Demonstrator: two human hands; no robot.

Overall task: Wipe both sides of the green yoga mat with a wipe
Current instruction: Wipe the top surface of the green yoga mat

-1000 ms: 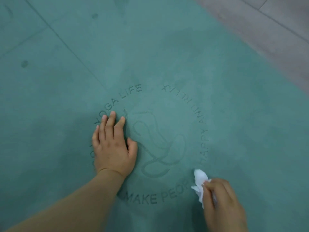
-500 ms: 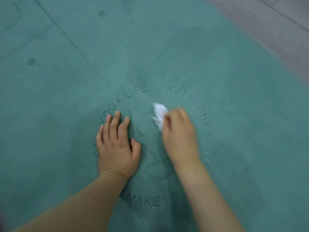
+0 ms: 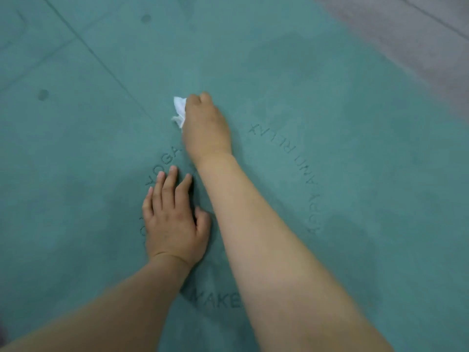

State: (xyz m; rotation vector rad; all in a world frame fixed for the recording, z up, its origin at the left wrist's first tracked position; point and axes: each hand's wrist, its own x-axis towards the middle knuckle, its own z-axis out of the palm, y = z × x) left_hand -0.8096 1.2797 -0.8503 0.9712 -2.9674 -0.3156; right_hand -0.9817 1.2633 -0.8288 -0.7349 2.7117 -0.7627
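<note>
My right hand [image 3: 205,128] grips the wipe [image 3: 179,111], pressed on the mat [image 3: 330,97] above the lettering. Left hand [image 3: 175,219] flat, fingers straight, on mat.

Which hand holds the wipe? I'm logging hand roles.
The right hand, stretched out beyond the printed circle, grips the white wipe; the left hand lies flat on the mat.

One yoga mat [image 3: 330,97], one wipe [image 3: 179,110] — two hands: left hand [image 3: 175,224], right hand [image 3: 206,125]
</note>
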